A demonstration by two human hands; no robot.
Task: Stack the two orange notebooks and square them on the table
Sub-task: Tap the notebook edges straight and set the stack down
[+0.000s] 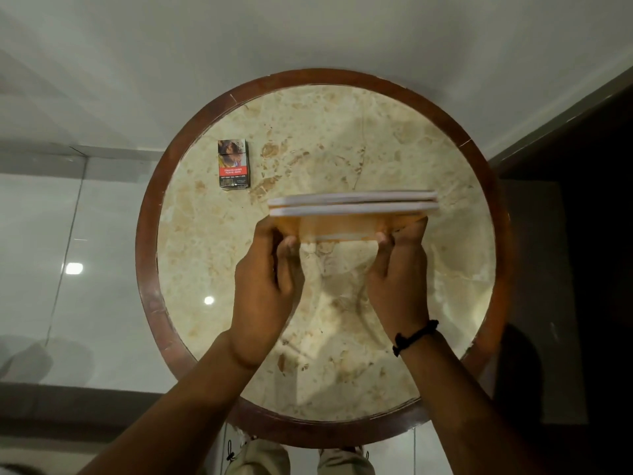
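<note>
Head: both hands (342, 269) grip notebooks (352, 214) (upright).

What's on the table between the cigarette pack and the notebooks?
Nothing: in the head view, only bare marble of the table separates the cigarette pack from the two orange notebooks.

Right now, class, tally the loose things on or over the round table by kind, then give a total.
Orange notebooks, held together on edge by the left hand and right hand: 2
Cigarette pack: 1
Total: 3
</note>
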